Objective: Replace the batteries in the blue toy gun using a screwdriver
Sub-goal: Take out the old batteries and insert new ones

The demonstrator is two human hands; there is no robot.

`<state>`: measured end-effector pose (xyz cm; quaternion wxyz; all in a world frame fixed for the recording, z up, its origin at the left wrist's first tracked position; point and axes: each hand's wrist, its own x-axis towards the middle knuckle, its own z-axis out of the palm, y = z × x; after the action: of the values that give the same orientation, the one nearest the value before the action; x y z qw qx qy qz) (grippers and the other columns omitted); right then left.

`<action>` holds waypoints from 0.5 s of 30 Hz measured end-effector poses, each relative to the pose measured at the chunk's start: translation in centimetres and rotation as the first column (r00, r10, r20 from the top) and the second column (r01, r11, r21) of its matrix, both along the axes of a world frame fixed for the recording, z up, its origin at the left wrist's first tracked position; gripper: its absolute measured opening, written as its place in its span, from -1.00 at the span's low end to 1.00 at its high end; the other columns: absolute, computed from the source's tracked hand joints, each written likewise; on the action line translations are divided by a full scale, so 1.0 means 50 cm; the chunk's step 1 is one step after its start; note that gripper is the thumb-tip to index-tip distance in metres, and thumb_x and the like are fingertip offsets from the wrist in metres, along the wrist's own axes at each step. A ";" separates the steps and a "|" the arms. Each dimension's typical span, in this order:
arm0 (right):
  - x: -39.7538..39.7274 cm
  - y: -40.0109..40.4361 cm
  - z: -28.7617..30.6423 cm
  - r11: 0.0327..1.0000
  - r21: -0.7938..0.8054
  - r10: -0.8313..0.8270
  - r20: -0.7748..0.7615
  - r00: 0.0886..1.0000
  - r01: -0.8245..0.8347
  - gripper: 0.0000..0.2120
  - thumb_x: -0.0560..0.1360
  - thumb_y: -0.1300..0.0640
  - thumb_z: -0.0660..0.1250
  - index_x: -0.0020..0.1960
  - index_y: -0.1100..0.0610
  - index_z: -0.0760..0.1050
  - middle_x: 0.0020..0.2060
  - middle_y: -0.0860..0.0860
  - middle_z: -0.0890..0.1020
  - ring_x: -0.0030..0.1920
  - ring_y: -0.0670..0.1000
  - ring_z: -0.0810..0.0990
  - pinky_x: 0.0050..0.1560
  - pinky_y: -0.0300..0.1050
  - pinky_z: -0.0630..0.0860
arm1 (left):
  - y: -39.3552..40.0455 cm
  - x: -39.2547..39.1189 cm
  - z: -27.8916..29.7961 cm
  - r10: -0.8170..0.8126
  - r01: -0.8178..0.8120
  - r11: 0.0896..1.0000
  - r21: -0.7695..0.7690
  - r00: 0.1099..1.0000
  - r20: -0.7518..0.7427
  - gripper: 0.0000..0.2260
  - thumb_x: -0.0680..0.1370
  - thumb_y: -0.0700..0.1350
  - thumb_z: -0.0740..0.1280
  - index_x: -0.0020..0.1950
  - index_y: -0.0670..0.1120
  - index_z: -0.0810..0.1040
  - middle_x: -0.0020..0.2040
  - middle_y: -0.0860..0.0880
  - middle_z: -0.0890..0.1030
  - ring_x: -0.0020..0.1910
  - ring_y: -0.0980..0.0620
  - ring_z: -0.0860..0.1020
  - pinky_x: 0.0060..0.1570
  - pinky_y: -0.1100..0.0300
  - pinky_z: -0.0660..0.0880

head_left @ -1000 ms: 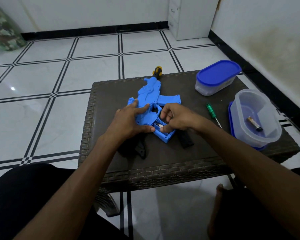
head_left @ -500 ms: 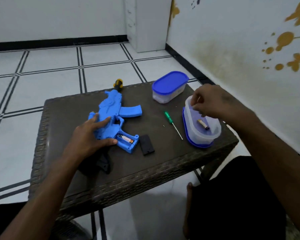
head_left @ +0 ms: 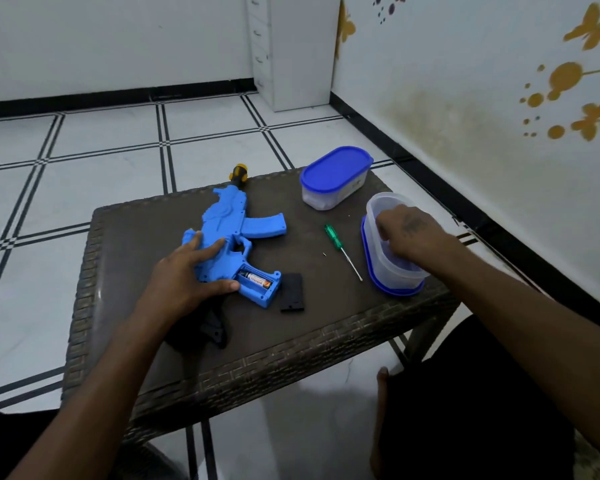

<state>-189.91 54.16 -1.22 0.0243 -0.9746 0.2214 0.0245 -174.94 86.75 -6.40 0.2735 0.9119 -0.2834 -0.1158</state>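
The blue toy gun point(head_left: 229, 233) lies flat on the brown woven table point(head_left: 125, 237). Its grip compartment is uncovered and one battery point(head_left: 257, 279) shows inside. My left hand point(head_left: 187, 275) rests flat on the gun's rear body, fingers spread. The black compartment cover point(head_left: 292, 292) lies just right of the grip. A green-handled screwdriver point(head_left: 340, 249) lies further right, with a tiny screw point(head_left: 324, 254) beside it. My right hand point(head_left: 407, 230) reaches down into the clear open container point(head_left: 392, 268); its fingertips and anything in them are hidden.
A closed tub with a blue lid point(head_left: 335, 176) stands at the table's far right. The open container sits on its own blue lid. A black stock piece point(head_left: 212, 329) lies under my left wrist. Wall close on the right; tiled floor around.
My right hand left the gun's battery compartment, swung right and has dipped into the clear container. The battery seen there before is now hidden by the hand. The left hand stays on the gun.
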 end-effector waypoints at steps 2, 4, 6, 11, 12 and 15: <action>0.010 0.001 0.012 0.999 -0.051 -0.008 -0.056 0.998 0.005 -0.88 0.54 0.22 0.29 0.06 0.21 0.52 0.01 0.13 0.61 -0.03 0.15 0.57 -0.08 -0.04 0.44 | 0.000 0.002 -0.003 0.001 -0.001 1.000 -0.011 1.000 -0.012 -0.11 0.17 0.34 0.40 0.48 0.18 0.32 0.58 -0.04 0.12 0.55 -0.07 0.11 0.47 -0.07 0.15; 0.018 0.007 0.028 0.991 -0.132 -0.003 0.008 1.000 0.004 -0.87 0.54 0.18 0.34 0.08 0.16 0.53 0.01 0.12 0.62 -0.02 0.12 0.58 -0.11 -0.09 0.41 | -0.001 0.004 -0.003 0.002 -0.002 1.000 -0.010 1.000 -0.008 -0.11 0.17 0.35 0.40 0.48 0.18 0.32 0.58 -0.04 0.13 0.55 -0.07 0.11 0.46 -0.07 0.16; 0.021 0.023 0.037 0.988 -0.157 0.032 0.170 0.985 -0.005 -0.89 0.54 0.18 0.33 0.06 0.11 0.56 -0.03 0.11 0.64 -0.08 0.09 0.58 -0.17 -0.13 0.37 | -0.002 0.005 -0.003 0.005 -0.005 1.000 -0.005 1.000 -0.009 -0.10 0.16 0.35 0.40 0.48 0.17 0.32 0.58 -0.03 0.12 0.55 -0.07 0.11 0.46 -0.08 0.16; 0.034 0.139 0.046 0.976 0.051 0.170 0.430 0.887 -0.211 -0.82 0.50 0.18 0.38 0.09 0.04 0.59 -0.09 -0.02 0.65 -0.13 -0.04 0.60 -0.08 -0.13 0.57 | 0.000 0.002 -0.001 0.008 -0.008 1.000 0.000 1.000 -0.018 -0.11 0.18 0.35 0.39 0.49 0.17 0.31 0.58 -0.01 0.10 0.55 -0.06 0.09 0.47 -0.06 0.13; 0.037 0.167 0.045 0.940 0.213 0.148 0.452 0.880 -0.267 -0.78 0.47 0.20 0.42 0.10 0.05 0.59 -0.11 -0.05 0.64 -0.15 -0.08 0.59 -0.09 -0.16 0.58 | -0.002 0.000 0.001 0.007 -0.007 1.000 0.002 1.000 -0.015 -0.12 0.18 0.35 0.39 0.49 0.17 0.31 0.59 -0.01 0.10 0.55 -0.05 0.09 0.47 -0.06 0.13; 0.053 0.234 0.024 0.758 0.559 0.080 0.432 0.898 -0.337 -0.78 0.42 0.24 0.49 0.04 0.09 0.59 -0.16 -0.01 0.64 -0.22 -0.11 0.64 -0.15 -0.14 0.63 | 0.000 -0.003 0.005 0.008 -0.008 1.000 0.021 1.000 0.000 -0.13 0.21 0.33 0.40 0.49 0.17 0.30 0.59 -0.02 0.10 0.55 -0.05 0.09 0.47 -0.04 0.11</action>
<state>-187.26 65.84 0.00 0.3830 -0.9157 0.0795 -0.0921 -175.07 86.74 -6.16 0.2642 0.9159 -0.2784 -0.1176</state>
